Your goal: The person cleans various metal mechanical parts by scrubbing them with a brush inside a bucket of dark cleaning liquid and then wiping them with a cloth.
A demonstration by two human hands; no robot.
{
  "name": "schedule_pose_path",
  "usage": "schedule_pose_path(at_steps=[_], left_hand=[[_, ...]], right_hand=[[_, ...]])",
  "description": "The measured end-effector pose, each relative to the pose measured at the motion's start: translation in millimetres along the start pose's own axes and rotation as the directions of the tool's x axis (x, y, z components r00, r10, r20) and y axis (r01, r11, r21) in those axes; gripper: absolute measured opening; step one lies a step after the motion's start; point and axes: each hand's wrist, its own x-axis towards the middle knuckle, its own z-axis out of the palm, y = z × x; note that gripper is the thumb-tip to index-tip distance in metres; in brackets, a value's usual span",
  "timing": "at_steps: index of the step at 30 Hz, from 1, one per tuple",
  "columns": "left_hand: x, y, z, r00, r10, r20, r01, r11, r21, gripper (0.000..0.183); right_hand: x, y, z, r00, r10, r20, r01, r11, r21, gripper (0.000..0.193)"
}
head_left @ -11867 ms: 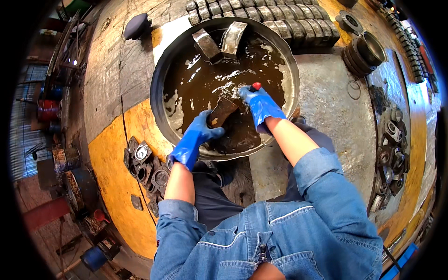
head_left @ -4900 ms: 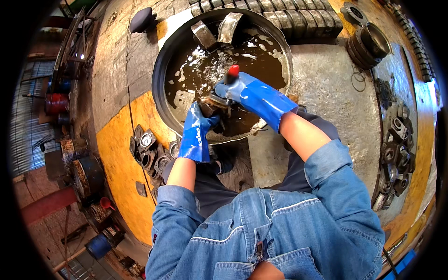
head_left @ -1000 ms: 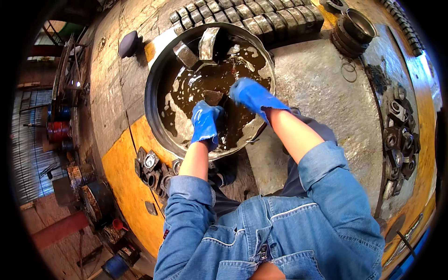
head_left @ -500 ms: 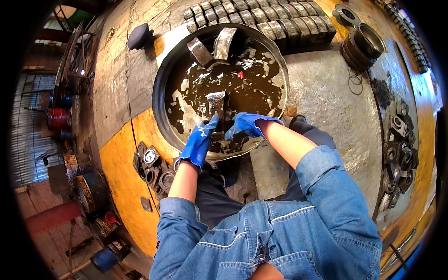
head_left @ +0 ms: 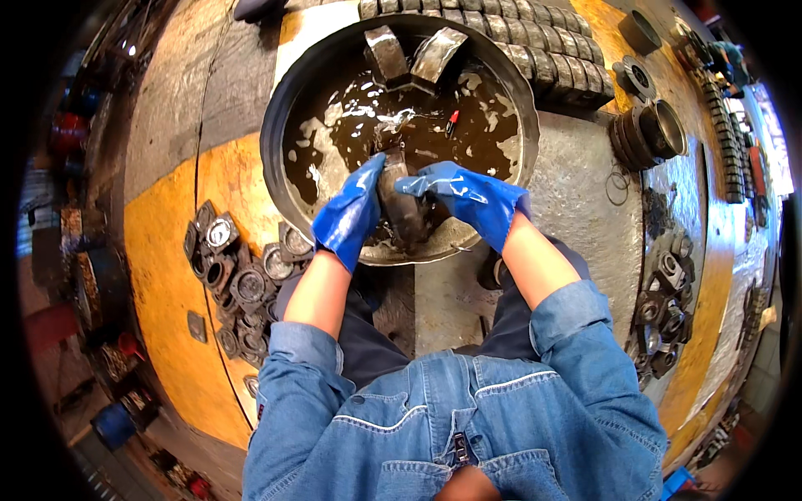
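My left hand point(head_left: 351, 210), in a blue rubber glove, grips the left side of a curved, dark metal block point(head_left: 404, 204). My right hand point(head_left: 474, 197), gloved the same way, has its fingers closed against the block's right side near its upper end. The wet block is held over the near part of a large round metal basin point(head_left: 532, 134) of murky brown liquid with pale foam. Two more curved blocks, one on the left point(head_left: 387, 57) and one on the right point(head_left: 438, 55), lean together at the basin's far side. A small red-and-black object point(head_left: 452, 124) shows in the liquid.
Rows of similar curved blocks point(head_left: 543, 63) stand behind the basin. Stacked metal rings point(head_left: 647, 134) are at the right, with a pile of metal parts point(head_left: 666, 292) nearer me. Another pile of round-holed parts point(head_left: 248, 284) lies on the yellow floor to the left.
The block has turned, so more of its long face shows. My right hand's fingers have come from beside the block onto its upper right side. The whole view has shifted, with the basin higher in it.
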Motion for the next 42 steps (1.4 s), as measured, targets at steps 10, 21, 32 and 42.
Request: schedule_pose_path(at_steps=[10, 21, 32, 42], left_hand=[[-14, -52, 9, 0.974, -0.196, -0.116, 0.155, 0.944, -0.292, 0.036], [-28, 50, 7, 0.981, -0.192, 0.035, 0.113, 0.413, -0.904, 0.036], [-67, 57, -3, 0.998, 0.045, -0.042, -0.057, 0.935, -0.351, 0.043], [-83, 70, -22, 0.974, 0.197, -0.109, -0.198, 0.980, 0.002, 0.048]], right_hand=[[-10, -25, 41, 0.995, 0.058, -0.075, -0.060, 0.998, -0.020, 0.074], [-74, -76, 41, 0.961, 0.037, -0.274, -0.100, 0.971, -0.218, 0.081], [-117, -117, 81, 0.971, 0.058, -0.230, -0.084, 0.991, -0.103, 0.054], [-131, -108, 91, 0.938, 0.027, -0.346, -0.102, 0.974, -0.201, 0.069]])
